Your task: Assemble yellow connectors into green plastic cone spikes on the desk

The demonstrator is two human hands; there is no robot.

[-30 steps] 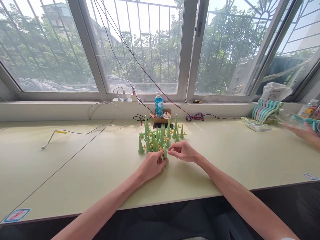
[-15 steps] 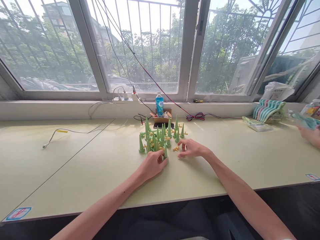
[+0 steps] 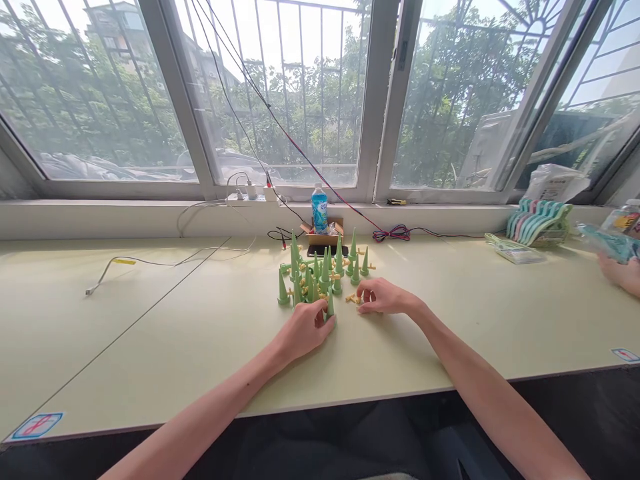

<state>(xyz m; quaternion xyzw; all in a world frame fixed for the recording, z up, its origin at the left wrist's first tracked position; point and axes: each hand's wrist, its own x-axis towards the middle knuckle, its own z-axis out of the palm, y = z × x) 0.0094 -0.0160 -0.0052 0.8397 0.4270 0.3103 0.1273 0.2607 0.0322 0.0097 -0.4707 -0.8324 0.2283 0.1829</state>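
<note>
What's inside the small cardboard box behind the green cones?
The cardboard box has some clear crinkled wrap showing at its right; its front wall hides the bottom.

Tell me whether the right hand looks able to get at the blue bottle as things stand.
Probably, though not straight: green cones stand between the right hand and the blue bottle. Bare tabletop to their right looks like a way round, and the bottle's top is uncovered.

Green cones (image 3: 283, 291): more than ten, overlapping too much for exactness. Near the desk's (image 3: 425, 347) back edge: one blue bottle (image 3: 319, 212), one box (image 3: 325, 239), one phone (image 3: 320, 251). Front edge: two stickers (image 3: 37, 425).
</note>
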